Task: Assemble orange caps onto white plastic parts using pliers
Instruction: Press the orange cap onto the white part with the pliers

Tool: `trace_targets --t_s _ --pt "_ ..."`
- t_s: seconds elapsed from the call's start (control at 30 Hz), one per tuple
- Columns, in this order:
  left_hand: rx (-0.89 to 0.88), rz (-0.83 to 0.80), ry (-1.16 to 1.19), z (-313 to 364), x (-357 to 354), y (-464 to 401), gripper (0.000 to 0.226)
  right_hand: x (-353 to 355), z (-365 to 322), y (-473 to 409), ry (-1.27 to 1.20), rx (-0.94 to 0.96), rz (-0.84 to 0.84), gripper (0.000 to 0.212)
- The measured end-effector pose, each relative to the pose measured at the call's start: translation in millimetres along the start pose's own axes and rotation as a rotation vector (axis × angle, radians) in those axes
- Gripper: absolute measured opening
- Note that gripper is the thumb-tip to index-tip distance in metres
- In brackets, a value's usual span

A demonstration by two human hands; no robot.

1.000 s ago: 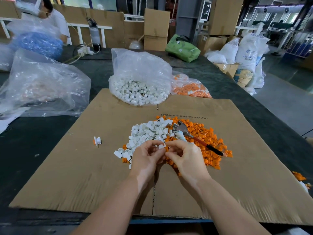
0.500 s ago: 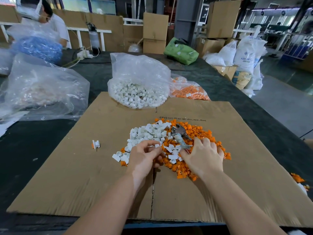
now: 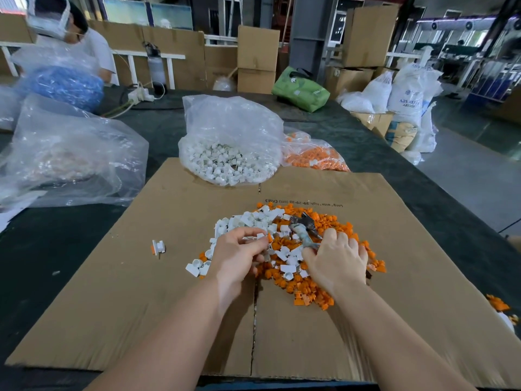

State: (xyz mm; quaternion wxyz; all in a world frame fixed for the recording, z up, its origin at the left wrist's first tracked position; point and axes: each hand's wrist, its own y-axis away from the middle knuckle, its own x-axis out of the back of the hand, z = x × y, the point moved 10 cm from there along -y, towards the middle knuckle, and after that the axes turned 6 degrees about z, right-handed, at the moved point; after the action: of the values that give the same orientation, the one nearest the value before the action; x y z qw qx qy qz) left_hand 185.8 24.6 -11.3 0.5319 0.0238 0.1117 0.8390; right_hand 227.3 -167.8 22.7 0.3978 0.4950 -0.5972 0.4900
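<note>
two heaps meet at the middle of the cardboard sheet (image 3: 141, 292): white plastic parts (image 3: 251, 220) on the left and orange caps (image 3: 310, 292) on the right, partly mixed where they touch. across the orange heap lie the pliers (image 3: 303, 228), head pointing away from us. we see the right hand (image 3: 337, 261) palm down over their handles, fingers curled round them; the handles are hidden beneath it. the left hand (image 3: 239, 255) has its fingers curled at the seam of the two heaps and pinches a small piece; we cannot tell which kind. one assembled part (image 3: 158, 246), white with an orange cap, stands apart to the left. beyond the heaps, a clear bag of white parts (image 3: 229, 142) rests on the sheet's far edge, with a bag of orange caps (image 3: 313, 153) just beside it on the dark table (image 3: 50, 249).
</note>
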Motion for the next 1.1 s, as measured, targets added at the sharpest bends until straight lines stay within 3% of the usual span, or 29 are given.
trace_targets --t_s 0.2,0.27,0.4,0.47,0.8,0.9,1.0,1.1 --pt "0.065 -0.029 0.115 7 -5 -10 0.013 37 -25 -2 -0.206 0.185 0.021 0.026" --pt "0.086 -0.048 0.184 11 -8 -12 0.013 36 -32 1 -0.408 0.185 -0.151 0.029" --pt "0.099 -0.048 0.186 16 -12 -17 0.012 20 -44 24 -0.874 -0.028 -0.605 0.023" --pt "0.098 -0.031 0.172 16 -11 -18 0.011 15 -43 31 -0.927 -0.096 -0.680 0.025" --pt "0.124 0.002 0.159 17 -10 -21 0.011 0 -43 21 -0.911 -0.164 -0.714 0.011" --pt "0.122 -0.010 0.184 18 -11 -22 0.008 -1 -42 18 -0.866 -0.168 -0.702 0.022" --pt "0.117 -0.018 0.218 20 -11 -21 0.009 2 -45 17 -0.860 -0.188 -0.684 0.010" --pt "0.074 -0.036 0.227 25 -13 -17 0.011 1 -45 13 -0.889 -0.215 -0.657 0.015"
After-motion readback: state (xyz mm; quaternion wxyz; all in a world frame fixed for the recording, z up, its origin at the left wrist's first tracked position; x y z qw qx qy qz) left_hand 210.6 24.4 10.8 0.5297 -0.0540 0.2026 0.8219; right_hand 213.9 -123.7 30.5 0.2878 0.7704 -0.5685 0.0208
